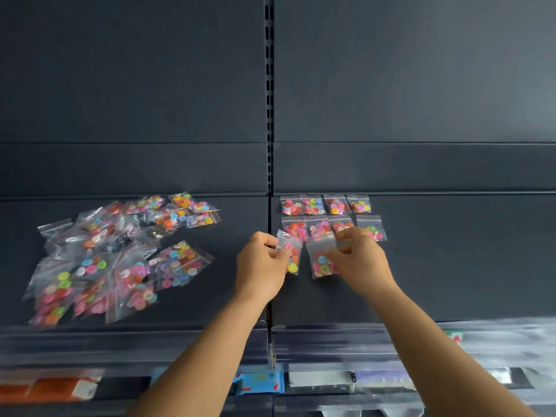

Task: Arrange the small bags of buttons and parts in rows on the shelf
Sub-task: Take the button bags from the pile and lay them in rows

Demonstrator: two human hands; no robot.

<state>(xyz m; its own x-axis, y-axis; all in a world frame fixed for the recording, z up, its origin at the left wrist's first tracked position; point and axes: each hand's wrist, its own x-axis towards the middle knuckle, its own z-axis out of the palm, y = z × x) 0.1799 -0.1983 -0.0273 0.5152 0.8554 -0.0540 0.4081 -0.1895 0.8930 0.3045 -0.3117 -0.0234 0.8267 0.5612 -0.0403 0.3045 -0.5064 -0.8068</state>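
On the dark shelf [451,260], a loose heap of clear button bags [120,257] lies at the left. To the right of the centre seam, two neat rows of bags [326,218] lie against the back. My left hand [260,263] pinches a small bag of coloured buttons [291,255] just below the left end of the second row. My right hand [358,260] holds another button bag [321,260] beside it, its fingers partly covering the bag and the row behind.
A slotted upright [269,94] splits the dark back panel. The shelf's front edge [180,335] runs below my forearms. Lower down hang blurred packaged goods, an orange pack [45,388] at left and a blue one [258,383] in the middle.
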